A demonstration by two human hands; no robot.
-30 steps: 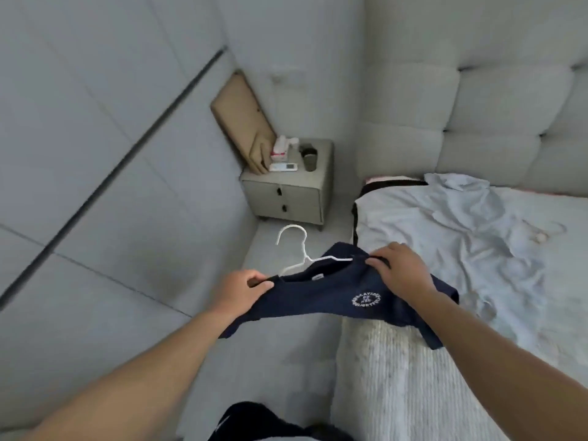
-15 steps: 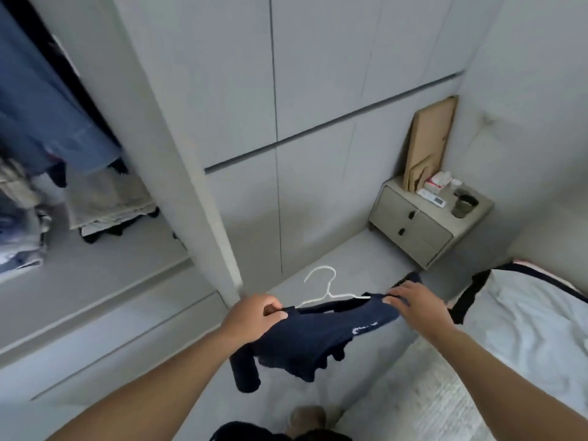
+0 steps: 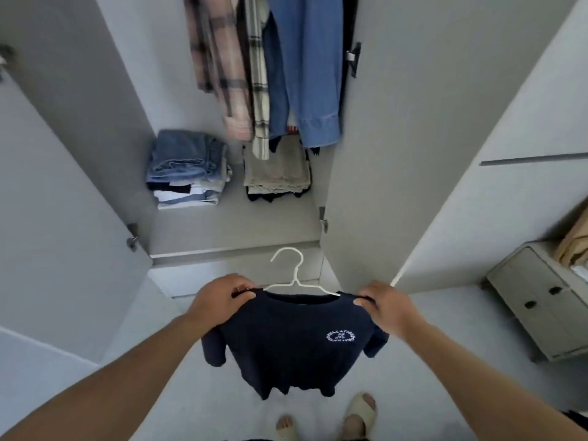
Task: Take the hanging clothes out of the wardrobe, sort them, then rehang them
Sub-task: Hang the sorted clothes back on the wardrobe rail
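Left hand (image 3: pixel 222 297) and right hand (image 3: pixel 386 308) each pinch one navy T-shirt (image 3: pixel 292 342) shoulder; one white hanger (image 3: pixel 294 278) sits between the fingers.

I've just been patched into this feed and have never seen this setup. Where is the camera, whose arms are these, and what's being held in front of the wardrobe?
There is no machine here: the arms belong to a person, and the single wide-angle camera sits on their head, looking forward and down. That is why you see their sandalled feet at the bottom. The left hand and right hand each pinch a shoulder of a navy T-shirt that hangs on a white hanger, hook pointing up. Ahead is the open wardrobe. Inside hang a plaid shirt and a blue shirt. Below them lie a stack of folded jeans and a beige folded pile. A nightstand stands at right.
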